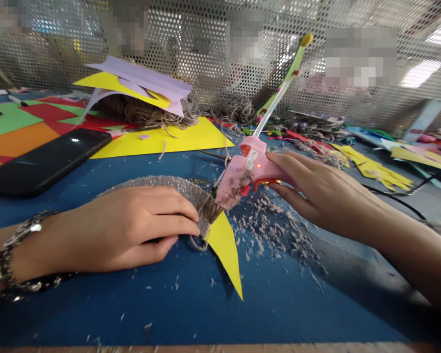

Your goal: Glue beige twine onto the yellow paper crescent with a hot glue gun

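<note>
My right hand (pixel 316 191) grips a pink plastic glue gun (pixel 233 174), tilted downward; my left hand (pixel 121 230) lies over a grey yarn-wrapped curved band (pixel 185 189), whether pinching it I cannot tell.

A blue surface (pixel 95 314) runs up to a perforated metal screen (pixel 191 44). At the left, a dark phone (pixel 47 162) lies near overlapping sheets of green paper (pixel 11 120), red paper (pixel 53 115) and orange paper (pixel 20 139), with a marker (pixel 17 101) beyond them. Purple paper (pixel 143 73) with yellow pieces sits on a heap of grey yarn (pixel 125 110) — a flat yellow sheet (pixel 191 139) spreads just in front. A second yarn tangle (pixel 235 109) lies by the screen. Farther right, a green strip (pixel 296 61) with a yellow tip slants upward, and a yellow hand-shaped cutout (pixel 378 169) lies flat. Grey fluff (pixel 275 225) litters the middle.
</note>
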### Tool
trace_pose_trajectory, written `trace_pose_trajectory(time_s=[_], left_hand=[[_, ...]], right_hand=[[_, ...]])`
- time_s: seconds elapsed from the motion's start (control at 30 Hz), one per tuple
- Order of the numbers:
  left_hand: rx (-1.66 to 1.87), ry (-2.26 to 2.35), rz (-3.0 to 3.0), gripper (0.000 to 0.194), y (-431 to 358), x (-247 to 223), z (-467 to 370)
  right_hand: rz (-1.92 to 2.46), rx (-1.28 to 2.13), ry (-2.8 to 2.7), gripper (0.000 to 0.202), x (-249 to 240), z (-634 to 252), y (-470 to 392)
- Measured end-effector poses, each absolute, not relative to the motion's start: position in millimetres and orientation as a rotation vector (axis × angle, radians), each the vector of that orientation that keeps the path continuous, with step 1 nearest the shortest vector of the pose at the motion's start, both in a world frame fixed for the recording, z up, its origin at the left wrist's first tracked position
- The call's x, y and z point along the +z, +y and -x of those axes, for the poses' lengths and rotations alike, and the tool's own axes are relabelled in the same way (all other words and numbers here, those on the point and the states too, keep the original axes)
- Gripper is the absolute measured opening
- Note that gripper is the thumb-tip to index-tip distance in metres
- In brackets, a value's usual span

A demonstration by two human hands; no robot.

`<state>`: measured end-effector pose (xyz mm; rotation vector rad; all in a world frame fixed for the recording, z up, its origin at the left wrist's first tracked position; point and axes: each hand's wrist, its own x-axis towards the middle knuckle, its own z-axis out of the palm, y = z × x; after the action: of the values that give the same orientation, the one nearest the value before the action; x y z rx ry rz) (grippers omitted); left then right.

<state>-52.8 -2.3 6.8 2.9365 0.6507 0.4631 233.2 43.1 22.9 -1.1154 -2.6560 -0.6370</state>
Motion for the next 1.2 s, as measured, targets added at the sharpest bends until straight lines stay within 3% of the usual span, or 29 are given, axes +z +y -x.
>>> trace_pose_trajectory(time_s=[1.2], left_hand=[[0.473,0.638,-2.943,0.028,-1.5,6.4,52.5]], right_hand=[[1.168,-0.749,-2.614,0.033,23.8,-235.5,47.6]])
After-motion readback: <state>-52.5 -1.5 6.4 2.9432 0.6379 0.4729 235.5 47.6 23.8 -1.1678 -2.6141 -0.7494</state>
